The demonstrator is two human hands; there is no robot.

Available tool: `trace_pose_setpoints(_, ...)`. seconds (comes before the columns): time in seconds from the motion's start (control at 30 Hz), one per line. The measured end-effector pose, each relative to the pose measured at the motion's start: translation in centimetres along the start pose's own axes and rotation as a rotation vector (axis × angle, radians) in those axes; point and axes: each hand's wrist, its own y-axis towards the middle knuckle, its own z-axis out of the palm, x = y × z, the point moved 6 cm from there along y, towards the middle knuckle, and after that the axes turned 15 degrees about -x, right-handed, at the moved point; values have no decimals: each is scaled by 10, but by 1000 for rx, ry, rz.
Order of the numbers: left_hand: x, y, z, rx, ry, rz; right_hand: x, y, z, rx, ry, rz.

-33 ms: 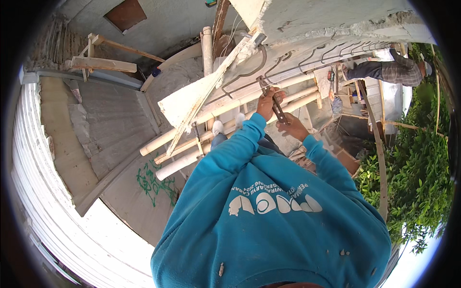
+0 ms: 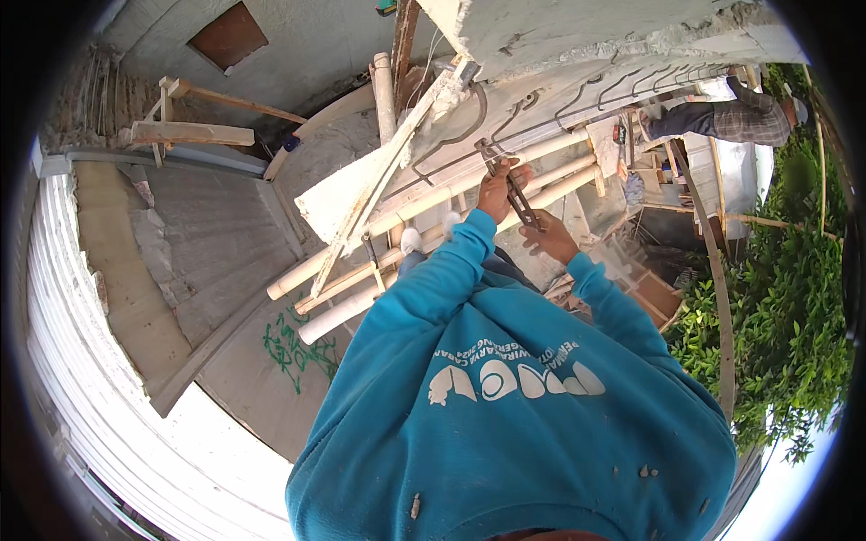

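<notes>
Both my hands are on dark, rusty metal pincers (image 2: pixel 517 197) with long handles. My left hand (image 2: pixel 494 194) wraps the tool just below its head. My right hand (image 2: pixel 550 237) grips the lower handle ends, nearer to my body. The tool's head lies beside a bent dark steel bar (image 2: pixel 444 169) that runs along the wall; I cannot tell whether the jaws touch it. Under the tool, bamboo poles (image 2: pixel 541 180) cross from lower left to upper right.
A pale, mortar-crusted board (image 2: pixel 338 198) slants across the poles on my left. A hammer-like tool (image 2: pixel 373 261) hangs at the poles. My shoe (image 2: pixel 410 240) shows below them. Another person (image 2: pixel 726 122) in a checked shirt is at far right, above leafy branches (image 2: pixel 776 325).
The whole view has shifted slightly. My hands keep their hold on the pincers, whose head has moved a little to the left in the picture.
</notes>
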Motion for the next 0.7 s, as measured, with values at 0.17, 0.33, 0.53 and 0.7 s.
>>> trace_pose_setpoints(0.17, 3, 14, 6, -34, 86, 19, -23, -11, -10, -398, -25, -107)
trace_pose_setpoints(0.33, 11, 8, -7, 96, 333, -221, -36, -28, -16, -653, 168, -334)
trace_pose_setpoints(0.53, -2, 0, -12, 255, 351, -275, -47, -31, -27, -453, 318, -190)
trace_pose_setpoints(0.7, -6, -5, 5, 348, 283, -302, -59, -12, -43, -438, 344, -173)
